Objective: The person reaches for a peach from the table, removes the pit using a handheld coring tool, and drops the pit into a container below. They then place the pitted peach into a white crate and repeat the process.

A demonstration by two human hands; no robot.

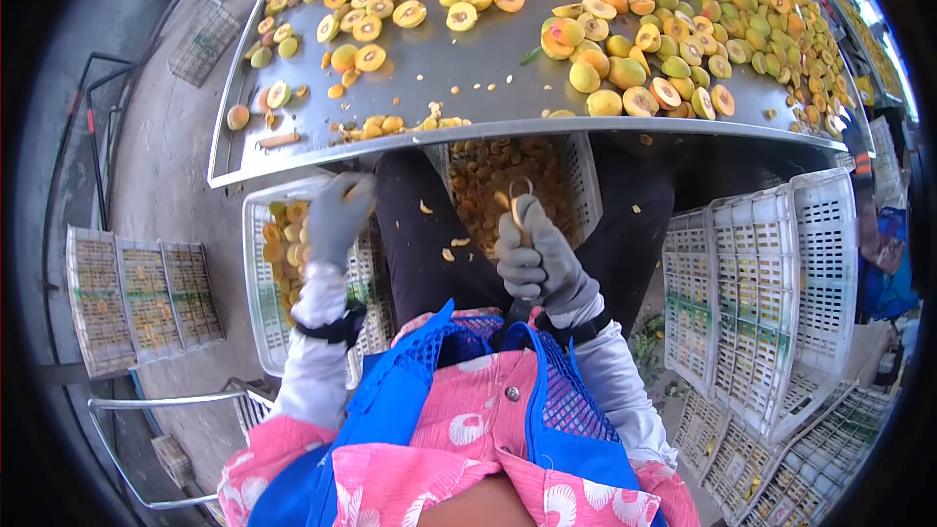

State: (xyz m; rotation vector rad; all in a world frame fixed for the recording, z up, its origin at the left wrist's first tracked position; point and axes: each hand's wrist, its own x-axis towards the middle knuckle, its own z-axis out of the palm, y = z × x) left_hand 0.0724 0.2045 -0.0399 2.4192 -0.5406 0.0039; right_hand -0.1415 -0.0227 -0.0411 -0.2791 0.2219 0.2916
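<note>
My right hand (pixel 543 256), in a grey glove, is closed around a pitting tool (pixel 520 189) with a metal loop at its top. It is raised above my lap, in front of a white crate (pixel 589 176) with brown pieces in it, between my knees. My left hand (pixel 339 220), also gloved in grey, is smeared by motion. It is over the right part of a white crate (pixel 256 283) with yellow fruit halves (pixel 283 249), which look like peaches. Whether its fingers hold anything does not show.
A metal table (pixel 449 49) ahead bears many whole and halved fruits (pixel 673 29), with scraps along its near edge. A wooden-handled tool (pixel 279 141) lies at its left corner. White crates (pixel 766 273) stand at right, another crate (pixel 142 298) at left. A metal frame (pixel 122 454) is lower left.
</note>
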